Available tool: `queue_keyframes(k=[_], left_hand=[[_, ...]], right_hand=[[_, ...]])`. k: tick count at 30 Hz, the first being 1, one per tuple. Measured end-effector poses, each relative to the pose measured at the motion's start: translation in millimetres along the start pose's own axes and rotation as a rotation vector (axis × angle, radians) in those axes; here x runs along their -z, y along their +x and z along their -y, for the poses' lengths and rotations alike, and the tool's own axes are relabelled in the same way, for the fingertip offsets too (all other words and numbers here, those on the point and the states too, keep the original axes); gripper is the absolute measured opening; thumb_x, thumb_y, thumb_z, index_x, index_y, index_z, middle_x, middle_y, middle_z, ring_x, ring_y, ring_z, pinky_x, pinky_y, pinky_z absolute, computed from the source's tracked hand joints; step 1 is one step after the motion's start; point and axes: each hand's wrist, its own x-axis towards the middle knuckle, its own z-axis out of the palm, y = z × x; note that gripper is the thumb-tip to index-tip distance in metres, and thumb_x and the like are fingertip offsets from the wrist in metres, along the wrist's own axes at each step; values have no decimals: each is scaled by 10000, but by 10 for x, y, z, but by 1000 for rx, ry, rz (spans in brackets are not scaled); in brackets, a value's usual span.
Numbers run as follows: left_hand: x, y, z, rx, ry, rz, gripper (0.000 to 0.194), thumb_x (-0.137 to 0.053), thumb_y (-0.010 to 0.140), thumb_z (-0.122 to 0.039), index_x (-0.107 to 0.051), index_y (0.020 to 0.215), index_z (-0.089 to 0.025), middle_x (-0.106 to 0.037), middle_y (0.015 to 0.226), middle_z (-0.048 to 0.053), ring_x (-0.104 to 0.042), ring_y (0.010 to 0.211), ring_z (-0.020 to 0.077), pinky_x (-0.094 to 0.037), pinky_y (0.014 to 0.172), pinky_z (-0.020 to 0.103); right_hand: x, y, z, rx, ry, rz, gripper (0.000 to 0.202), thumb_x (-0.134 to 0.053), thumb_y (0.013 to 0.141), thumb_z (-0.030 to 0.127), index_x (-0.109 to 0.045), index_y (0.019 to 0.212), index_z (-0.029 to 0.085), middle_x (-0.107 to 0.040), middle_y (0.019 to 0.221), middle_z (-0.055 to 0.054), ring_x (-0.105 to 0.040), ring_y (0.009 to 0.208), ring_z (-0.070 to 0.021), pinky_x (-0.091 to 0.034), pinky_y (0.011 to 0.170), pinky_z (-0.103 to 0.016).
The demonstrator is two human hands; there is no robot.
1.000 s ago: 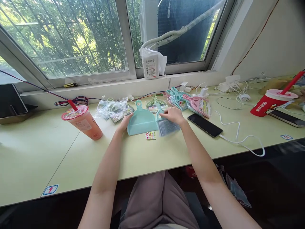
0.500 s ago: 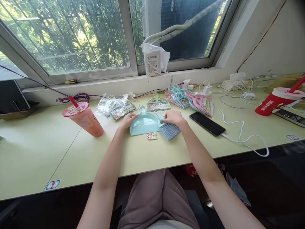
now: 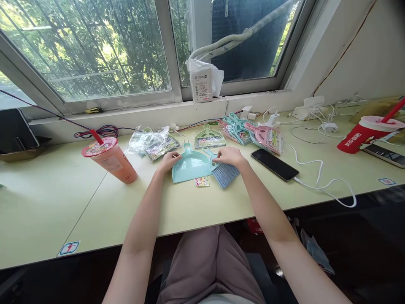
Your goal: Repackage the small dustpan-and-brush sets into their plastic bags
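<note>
A light-blue toy dustpan (image 3: 191, 166) lies on the table in front of me, its handle pointing to the window. My left hand (image 3: 169, 161) grips the dustpan's left edge, fingers closed. On the right, my right hand (image 3: 232, 156) is closed on a matching small hand brush (image 3: 225, 174), whose grey-blue bristles point down toward me. The brush's handle end overlaps or touches the dustpan's right side. A small colourful card (image 3: 201, 181) lies on the table just in front of the dustpan, partly under its edge.
Behind lie a packaged green dustpan set (image 3: 209, 138), crumpled plastic wrappers (image 3: 148, 139) and several pink and teal packaged sets (image 3: 264, 137). A drink cup (image 3: 110, 160) leans at left. At right are a phone (image 3: 274, 164), white cable (image 3: 319, 179) and red cup (image 3: 360, 134).
The dustpan has tilted or shifted slightly, its handle moving a little left and its front edge toward me. Both hands keep their hold, and the view has shifted slightly.
</note>
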Motion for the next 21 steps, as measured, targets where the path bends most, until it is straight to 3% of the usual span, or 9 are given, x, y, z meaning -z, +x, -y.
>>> queue_keyframes(k=[6,11,17,21], left_hand=[[-6,-47,-196,58,-306,9,305,-687,700,-459,-552,747,-189,-529,715,-11,-492,665,132,-364,599,246],[-179,-83,-443,87,-451,33,375,-670,735,-499,-556,947,-211,-609,894,7,-573,789,158,-428,669,253],[-428,-148,-708,-49,-480,103,535,-665,763,-519,-587,1185,-201,-636,1178,77,-592,1057,243,-464,853,315],[-529,-149,-729,-108,-414,144,552,-705,716,-508,-636,1151,-175,-659,1147,88,-598,1044,271,-467,846,337]], right_hand=[[8,-27,205,42,163,-195,336,-637,774,568,-731,790,245,-716,888,-32,-627,857,-199,-414,705,-270],[-78,-86,461,-8,198,-348,324,-616,816,540,-698,788,228,-698,827,-59,-626,874,-222,-437,737,-295],[-161,-72,511,-89,248,-394,274,-635,817,479,-693,833,212,-699,833,-81,-641,866,-241,-448,726,-304],[-172,-45,483,10,379,-387,305,-542,895,452,-699,880,190,-693,770,-68,-641,794,-214,-440,724,-292]])
